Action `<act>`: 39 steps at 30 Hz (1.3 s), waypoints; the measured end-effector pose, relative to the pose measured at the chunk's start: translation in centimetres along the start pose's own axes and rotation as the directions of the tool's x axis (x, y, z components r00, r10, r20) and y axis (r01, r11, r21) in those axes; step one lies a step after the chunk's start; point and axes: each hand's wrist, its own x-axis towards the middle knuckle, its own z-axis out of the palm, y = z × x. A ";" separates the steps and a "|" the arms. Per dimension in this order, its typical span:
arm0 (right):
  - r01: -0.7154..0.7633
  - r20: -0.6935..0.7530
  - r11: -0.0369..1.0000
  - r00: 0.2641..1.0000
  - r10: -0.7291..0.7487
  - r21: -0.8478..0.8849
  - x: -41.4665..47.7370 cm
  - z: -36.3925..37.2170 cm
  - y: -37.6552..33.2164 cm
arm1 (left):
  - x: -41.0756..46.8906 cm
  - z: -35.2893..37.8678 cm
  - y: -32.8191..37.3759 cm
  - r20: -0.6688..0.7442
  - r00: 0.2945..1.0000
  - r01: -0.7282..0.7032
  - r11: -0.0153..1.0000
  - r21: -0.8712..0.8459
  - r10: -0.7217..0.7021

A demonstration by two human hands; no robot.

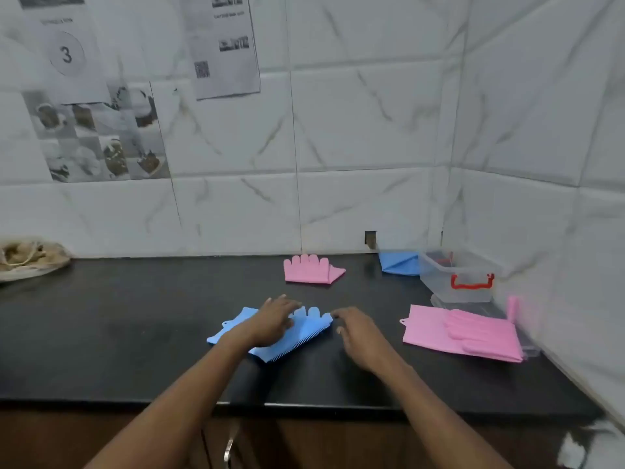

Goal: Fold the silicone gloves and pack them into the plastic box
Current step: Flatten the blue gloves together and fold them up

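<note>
One blue glove (304,330), beneath left hand (274,321) (pressing)

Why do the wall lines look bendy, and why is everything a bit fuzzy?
Head view: the wide-angle lens bows the wall tile lines toward the edges; the whole frame is soft, worst at the right, where the box and the near pink glove smear; the light is even, shadows faint.

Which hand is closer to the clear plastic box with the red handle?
Right. The right hand is at the right edge of the blue glove, left of the plastic box; the left hand rests on that glove, farther left.
</note>
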 end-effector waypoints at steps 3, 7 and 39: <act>-0.085 -0.019 0.996 0.996 0.086 0.030 -1.3 0.4 1.0 | 0.8 0.7 0.7 0.106 0.994 -0.035 0.997 0.072 0.027; -0.228 -0.077 0.966 0.968 0.238 0.121 -2.0 0.7 2.1 | 2.0 -0.2 0.7 0.120 0.992 -0.037 0.997 0.065 0.029; -0.023 0.073 -0.263 0.981 0.180 0.965 -3.1 0.9 -2.9 | 0.2 -2.6 4.4 -0.264 0.947 -0.301 -0.795 -0.526 -0.184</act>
